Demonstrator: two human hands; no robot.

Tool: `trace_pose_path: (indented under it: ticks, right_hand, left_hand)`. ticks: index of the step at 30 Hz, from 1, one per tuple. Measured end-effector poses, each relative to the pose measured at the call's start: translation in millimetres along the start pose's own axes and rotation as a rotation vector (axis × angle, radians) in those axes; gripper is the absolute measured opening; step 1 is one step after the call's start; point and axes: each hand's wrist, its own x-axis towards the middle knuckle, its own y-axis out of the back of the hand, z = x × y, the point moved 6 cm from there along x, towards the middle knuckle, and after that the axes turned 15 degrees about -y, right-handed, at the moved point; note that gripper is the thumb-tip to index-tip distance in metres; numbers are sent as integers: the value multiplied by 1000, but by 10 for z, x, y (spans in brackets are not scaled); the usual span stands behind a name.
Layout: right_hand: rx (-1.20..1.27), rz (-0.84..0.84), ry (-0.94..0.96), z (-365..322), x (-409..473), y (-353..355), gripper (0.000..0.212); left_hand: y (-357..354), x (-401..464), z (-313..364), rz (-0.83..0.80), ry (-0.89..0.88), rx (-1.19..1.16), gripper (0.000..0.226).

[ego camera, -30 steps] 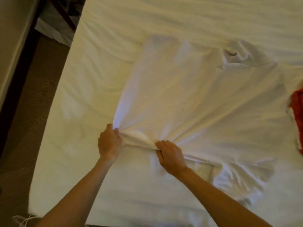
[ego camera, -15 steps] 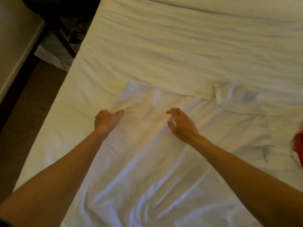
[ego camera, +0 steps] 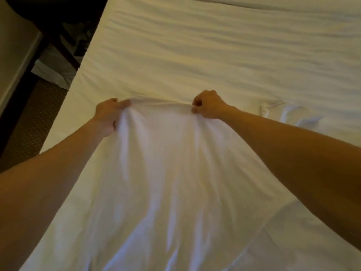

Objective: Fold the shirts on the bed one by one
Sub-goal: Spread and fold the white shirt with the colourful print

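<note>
shirts: one white shirt point(ego camera: 172, 173) on the bed point(ego camera: 214, 45)
hands: two, left hand point(ego camera: 109, 116) and right hand point(ego camera: 207, 106), each grip pinching its far edge

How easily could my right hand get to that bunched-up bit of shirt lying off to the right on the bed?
Probably yes. The bunched cloth lies just right of the right hand with only bare bed between, but that hand is gripping the shirt edge and would have to let go first.
</note>
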Motion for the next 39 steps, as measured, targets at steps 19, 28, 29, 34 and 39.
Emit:
trace_pose_path:
  ticks: [19,28,29,34,39]
  right_hand:
    - [-44,306,174,-208,-1373,-1363,64]
    - [-145,185,73,-37,-2530,-2467,72]
    - [-148,190,69,-54,-2573,-2489,73]
    - [-201,184,57,-130,-2689,-2526,72]
    - [-196,202,139,-340,-2841,-2657,72]
  left_hand:
    - [772,-1149,-919,335,166,326,117]
    - [1270,-2944,-1495,251,144,626,74]
    - [1267,-3085,-1520,268,95,667,70]
    - [1402,-3237,-1357,366,-228,747,43]
    - [1772,-3416,-1623,299,-112,861,57]
